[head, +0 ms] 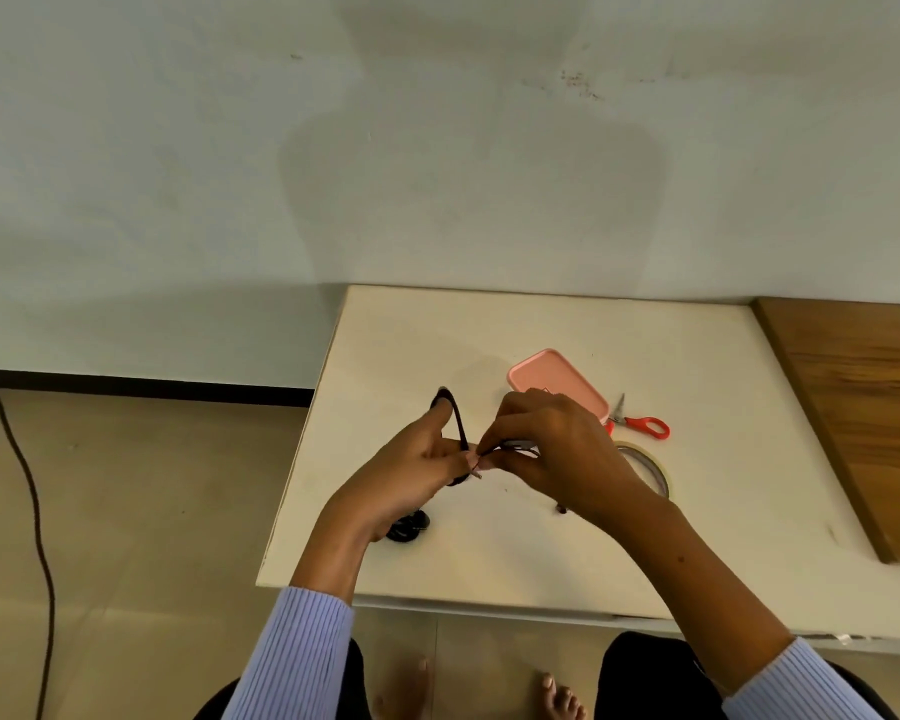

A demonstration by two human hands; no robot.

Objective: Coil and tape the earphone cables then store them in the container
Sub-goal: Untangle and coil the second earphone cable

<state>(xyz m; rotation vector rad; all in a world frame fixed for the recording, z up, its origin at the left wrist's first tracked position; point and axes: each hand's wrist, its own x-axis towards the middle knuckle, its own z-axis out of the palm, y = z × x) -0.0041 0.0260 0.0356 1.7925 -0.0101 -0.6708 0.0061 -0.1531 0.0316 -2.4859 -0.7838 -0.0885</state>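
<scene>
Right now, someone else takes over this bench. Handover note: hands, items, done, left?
Left hand: holds a black cable loop above the table.
Right hand: fingers pinch the cable end next to the left hand.
Second dark cable bundle lies on the table under the left wrist; whether it is taped cannot be seen.
Pink container, scissors and tape roll sit behind and to the right of the hands.
Done: coil being formed.
Left: tape this coil, then store the cables; the container's contents are not visible.
</scene>
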